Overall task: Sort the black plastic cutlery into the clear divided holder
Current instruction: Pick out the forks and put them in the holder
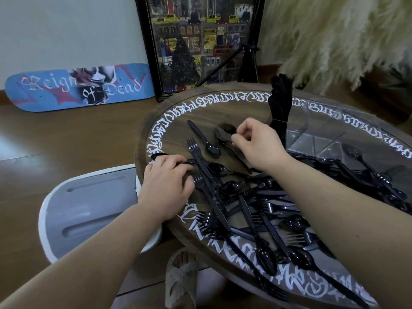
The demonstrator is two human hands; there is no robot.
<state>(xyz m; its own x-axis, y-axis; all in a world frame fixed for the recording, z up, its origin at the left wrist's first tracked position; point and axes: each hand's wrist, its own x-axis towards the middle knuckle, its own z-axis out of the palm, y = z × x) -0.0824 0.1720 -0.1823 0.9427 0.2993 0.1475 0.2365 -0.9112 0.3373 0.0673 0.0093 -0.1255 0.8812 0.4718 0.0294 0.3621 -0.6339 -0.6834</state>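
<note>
Meanwhile, sorting cutlery [256, 210] heaped across near side of round table [169, 112]: left hand [166, 181] closed over a utensil at left edge, right hand [256, 143] pinching a knife [225, 139] mid-table; clear holder [316, 134] at far right, just beyond.

skateboard deck [78, 88] against wall | framed picture [198, 43] beside it | grey stool [89, 210] near table [169, 110]

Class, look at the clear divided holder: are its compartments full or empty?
Mostly empty, as far as shows. The clear holder shows bare see-through sections; black pieces stand only at its far-left corner, and most cutlery lies loose on the table.
</note>
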